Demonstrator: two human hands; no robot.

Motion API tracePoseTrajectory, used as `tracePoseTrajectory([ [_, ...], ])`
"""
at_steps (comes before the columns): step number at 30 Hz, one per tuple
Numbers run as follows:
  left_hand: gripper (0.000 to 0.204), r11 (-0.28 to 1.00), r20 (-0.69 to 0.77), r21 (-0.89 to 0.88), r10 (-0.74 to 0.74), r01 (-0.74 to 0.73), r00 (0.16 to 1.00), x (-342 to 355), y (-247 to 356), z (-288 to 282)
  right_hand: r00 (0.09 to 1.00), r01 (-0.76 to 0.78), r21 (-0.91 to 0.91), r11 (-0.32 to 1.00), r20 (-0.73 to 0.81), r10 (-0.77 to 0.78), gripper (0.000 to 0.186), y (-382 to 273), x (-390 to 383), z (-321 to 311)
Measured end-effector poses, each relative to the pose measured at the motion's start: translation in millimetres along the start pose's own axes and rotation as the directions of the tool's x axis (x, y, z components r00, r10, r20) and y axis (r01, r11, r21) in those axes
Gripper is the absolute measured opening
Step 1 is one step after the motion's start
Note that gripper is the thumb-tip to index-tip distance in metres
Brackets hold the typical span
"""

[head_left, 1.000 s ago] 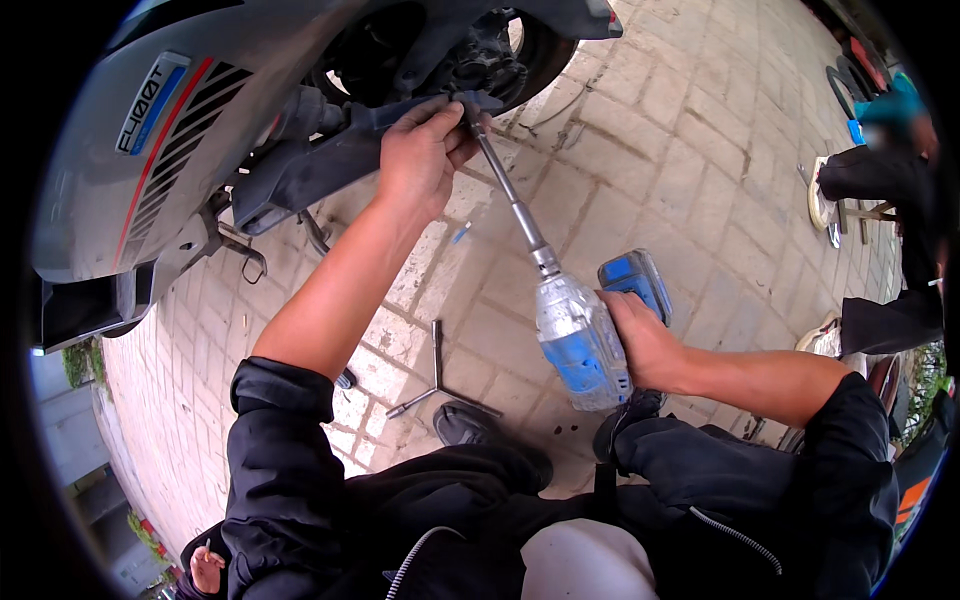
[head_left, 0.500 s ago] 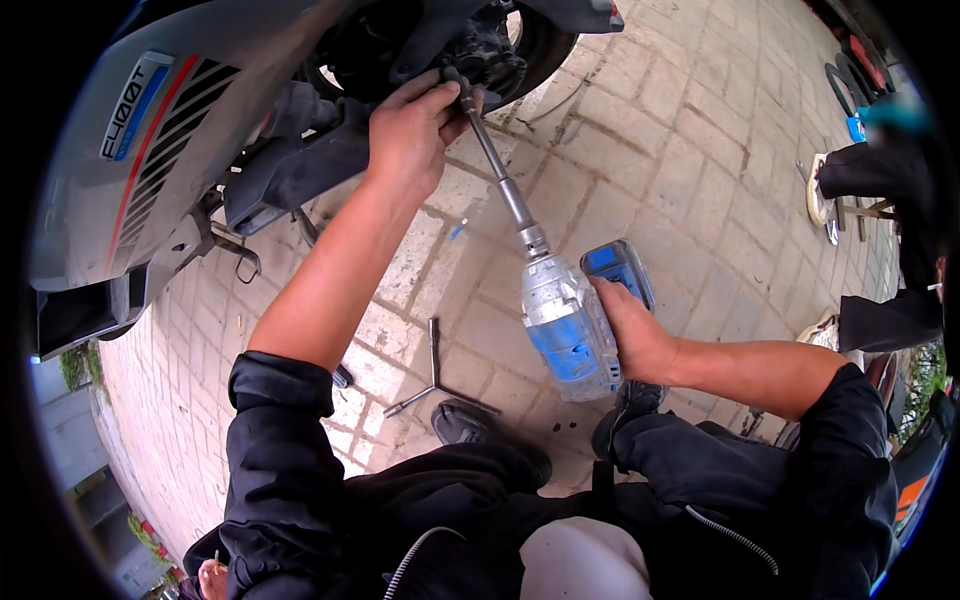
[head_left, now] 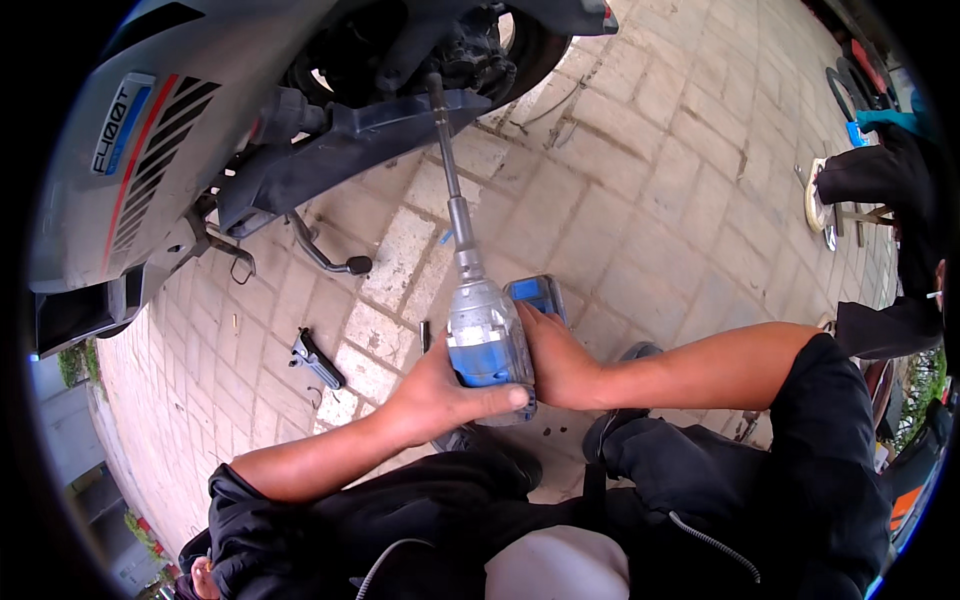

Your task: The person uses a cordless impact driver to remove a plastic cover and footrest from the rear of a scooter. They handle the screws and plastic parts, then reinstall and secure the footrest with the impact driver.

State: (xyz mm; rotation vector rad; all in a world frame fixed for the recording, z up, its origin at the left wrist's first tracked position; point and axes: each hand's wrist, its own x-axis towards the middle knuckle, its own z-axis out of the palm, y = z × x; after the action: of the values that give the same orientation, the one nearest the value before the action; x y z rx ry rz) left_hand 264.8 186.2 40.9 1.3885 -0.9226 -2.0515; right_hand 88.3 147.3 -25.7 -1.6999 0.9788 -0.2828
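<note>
A blue and silver cordless impact wrench (head_left: 482,325) points away from me, with a long socket extension (head_left: 447,150) on its nose. My right hand (head_left: 562,362) is closed round its handle, beside the blue and black battery (head_left: 538,292). On the left and rear of the housing, my left hand (head_left: 440,395) is wrapped with its thumb across the back. The extension's far end reaches the underside of a grey scooter (head_left: 185,110), close to its wheel (head_left: 545,75) and over a long black part (head_left: 350,150). What the tip engages cannot be made out.
A scooter stand (head_left: 325,255) juts out on the left. Below it, a small dark metal part (head_left: 318,360) lies on the paving. One end of a multi-arm wrench (head_left: 424,334) shows beside my left hand. A person's dark-trousered leg (head_left: 870,178) is at the right.
My left hand has left the extension's tip and come back onto the impact wrench's housing. The tool and my right hand have shifted left. The multi-arm wrench is now mostly covered.
</note>
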Motion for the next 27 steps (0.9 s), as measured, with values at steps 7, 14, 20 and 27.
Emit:
tracePoseTrajectory([
  [7,0.075,0.999,-0.138,0.024,0.037,-0.034,0.990,2,3,8,0.996,0.091,-0.064,0.994,-0.005,-0.091,0.061,8,3,-1],
  [14,0.067,0.996,-0.170,-0.076,0.021,-0.035,0.985,5,-9,-1,0.952,0.258,-0.261,0.930,0.234,-0.198,0.076,1,14,-28],
  [20,0.057,0.998,-0.171,-0.067,0.003,-0.015,0.985,1,6,2,0.914,0.085,-0.324,0.942,-0.351,-0.203,0.058,-51,103,-150],
  [27,0.063,0.995,-0.105,-0.096,0.017,-0.027,0.994,2,5,3,0.648,0.251,-0.666,0.703,-0.424,-0.633,0.049,-67,203,-157],
])
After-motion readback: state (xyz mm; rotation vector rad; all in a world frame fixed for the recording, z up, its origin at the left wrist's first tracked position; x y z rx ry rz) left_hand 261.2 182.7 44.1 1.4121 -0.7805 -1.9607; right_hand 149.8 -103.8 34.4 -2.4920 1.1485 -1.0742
